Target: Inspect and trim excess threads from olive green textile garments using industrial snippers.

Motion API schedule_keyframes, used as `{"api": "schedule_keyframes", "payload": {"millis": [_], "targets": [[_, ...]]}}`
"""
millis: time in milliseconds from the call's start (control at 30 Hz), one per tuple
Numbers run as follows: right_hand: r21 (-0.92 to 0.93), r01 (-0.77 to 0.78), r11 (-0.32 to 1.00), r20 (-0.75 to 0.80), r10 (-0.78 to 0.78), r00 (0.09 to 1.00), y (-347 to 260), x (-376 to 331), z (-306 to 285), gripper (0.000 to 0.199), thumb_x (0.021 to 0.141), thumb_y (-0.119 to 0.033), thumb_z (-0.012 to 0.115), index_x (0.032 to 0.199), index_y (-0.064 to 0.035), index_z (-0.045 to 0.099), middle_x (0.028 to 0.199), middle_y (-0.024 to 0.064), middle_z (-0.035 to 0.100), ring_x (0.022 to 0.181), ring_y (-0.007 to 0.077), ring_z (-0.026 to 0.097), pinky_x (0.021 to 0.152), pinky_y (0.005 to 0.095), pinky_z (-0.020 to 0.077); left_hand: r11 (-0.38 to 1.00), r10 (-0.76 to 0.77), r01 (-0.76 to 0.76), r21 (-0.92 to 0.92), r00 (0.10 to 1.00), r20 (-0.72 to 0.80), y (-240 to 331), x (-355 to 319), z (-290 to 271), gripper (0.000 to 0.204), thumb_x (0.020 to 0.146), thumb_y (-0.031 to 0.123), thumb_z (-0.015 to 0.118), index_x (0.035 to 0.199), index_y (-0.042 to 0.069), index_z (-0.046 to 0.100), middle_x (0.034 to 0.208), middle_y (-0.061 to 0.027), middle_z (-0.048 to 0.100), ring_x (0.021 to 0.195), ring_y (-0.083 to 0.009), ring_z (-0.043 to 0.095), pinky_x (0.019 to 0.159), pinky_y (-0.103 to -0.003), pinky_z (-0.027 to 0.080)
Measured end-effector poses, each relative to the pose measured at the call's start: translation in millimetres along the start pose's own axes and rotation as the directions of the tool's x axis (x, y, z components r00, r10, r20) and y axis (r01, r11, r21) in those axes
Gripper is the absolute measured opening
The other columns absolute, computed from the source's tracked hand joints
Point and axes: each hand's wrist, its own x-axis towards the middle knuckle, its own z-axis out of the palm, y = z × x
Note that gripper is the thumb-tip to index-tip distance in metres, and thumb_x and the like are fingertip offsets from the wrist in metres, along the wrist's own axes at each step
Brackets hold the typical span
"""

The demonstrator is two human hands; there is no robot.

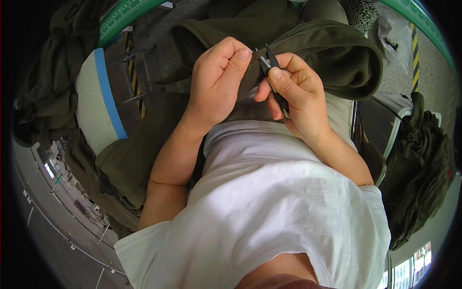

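Note:
My left hand [214, 84] is closed, thumb pressed over the curled fingers, gripping the edge of a dark olive garment [332, 50]. Small black thread snips [272, 59] sit in my right hand [305, 94], held between thumb and fingers. Their pointed blades angle up and away from me, right beside the garment edge and close to my left fingertips. The garment spreads across my lap, with a wide looped fold beyond and to the right of my hands. Whether a thread lies between the blades is too small to tell.
More olive cloth hangs at the far left and lies heaped at the right [416, 164], by a metal-framed chair [392, 130]. A white curved surface with a blue band [109, 94] stands left. Green ruler-marked edges [122, 21] arc across the top. A clear plastic bag [394, 41] lies far right.

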Motion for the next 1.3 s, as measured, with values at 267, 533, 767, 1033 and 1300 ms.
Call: {"api": "schedule_keyframes", "payload": {"millis": [267,533,767,1033,1300], "targets": [[0.061,0.007,0.998,0.015,-0.008,1.000,-1,-1,0,0.015,0.098,-0.015,0.047,0.100,-0.0008,0.050,0.069,0.0116,0.061,0.041,0.0102,0.044,0.038,0.0197,0.0325,0.993,0.108,-0.109,0.049,0.994,0.028,3,2,2,0.008,0.082,0.006,0.059,0.079,-0.001,0.054,0.067,-0.0042,0.054,0.062,-0.0106,0.051,0.057,-0.026,0.042],[0.064,0.015,0.998,0.033,-0.017,0.999,1,-1,-2,0.015,0.097,-0.015,0.048,0.099,-0.0003,0.050,0.067,0.0111,0.060,0.040,0.0097,0.043,0.037,0.0192,0.0316,0.975,-0.074,0.062,0.214,0.996,0.046,15,5,0,0.011,0.076,0.005,0.062,0.082,-0.002,0.056,0.073,-0.0066,0.059,0.066,-0.0127,0.056,0.061,-0.028,0.046],[-0.040,0.065,0.997,0.016,-0.064,0.998,0,3,-3,0.013,0.097,-0.013,0.049,0.100,-0.0002,0.050,0.065,0.0103,0.060,0.040,0.0093,0.042,0.037,0.0192,0.0311,0.999,-0.035,0.036,-0.023,0.999,0.024,6,4,3,0.011,0.081,0.006,0.061,0.086,-0.001,0.055,0.073,-0.0047,0.058,0.066,-0.0097,0.054,0.059,-0.025,0.044],[-0.181,0.068,0.981,-0.005,-0.070,0.998,-5,3,-5,0.013,0.096,-0.013,0.051,0.100,0.0000,0.049,0.065,0.0087,0.060,0.040,0.0085,0.042,0.038,0.0193,0.0297,0.999,0.017,-0.018,0.036,1.000,0.023,9,6,-2,0.009,0.091,0.009,0.056,0.089,0.000,0.055,0.071,-0.0012,0.052,0.063,-0.0065,0.045,0.056,-0.022,0.038],[-0.266,0.048,0.963,0.007,-0.048,0.999,-5,1,-7,0.014,0.096,-0.014,0.052,0.100,-0.0005,0.050,0.064,0.0069,0.060,0.042,0.0069,0.042,0.040,0.0186,0.0299,0.999,0.030,-0.030,-0.028,1.000,0.002,3,8,-2,0.013,0.094,0.011,0.053,0.086,0.001,0.055,0.067,0.0026,0.047,0.061,-0.0037,0.039,0.053,-0.021,0.034]]}}
